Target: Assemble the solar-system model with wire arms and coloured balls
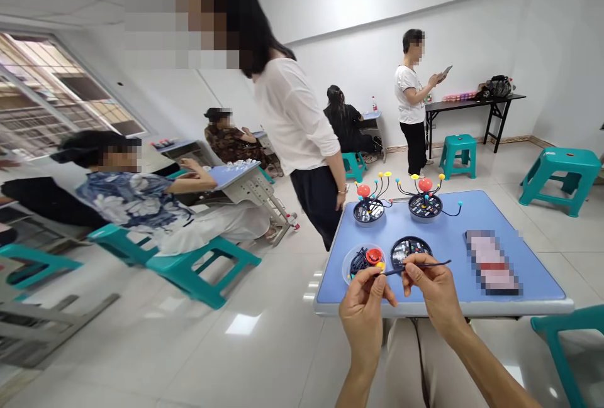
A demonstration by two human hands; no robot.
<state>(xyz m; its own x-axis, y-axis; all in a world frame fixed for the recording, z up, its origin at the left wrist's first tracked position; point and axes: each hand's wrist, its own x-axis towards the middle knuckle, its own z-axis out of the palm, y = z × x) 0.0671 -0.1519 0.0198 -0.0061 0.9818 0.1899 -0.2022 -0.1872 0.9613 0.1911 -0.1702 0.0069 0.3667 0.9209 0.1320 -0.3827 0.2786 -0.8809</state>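
A thin dark rod point(395, 270) stretches between my hands above the table's near edge. My left hand point(365, 307) pinches its left end; whether a small yellow piece there is fixed to the rod or lies behind it, I cannot tell. Closed on the same rod is my right hand point(435, 288), with the free end sticking out to the right. Just behind my hands lies a round black base point(409, 247) with printed markings. To its left, a clear plastic bowl point(347, 261) holds several dark rods point(360, 262), a red half-ball piece point(374, 256) and a yellow piece.
Two planet models point(369, 210) point(425, 205) with red balls and curved arms stand at the back of the blue table point(453, 232). A phone-like object point(493, 263) lies on the right. One person point(297, 119) stands beside the table's left. Green stools point(559, 169) stand around.
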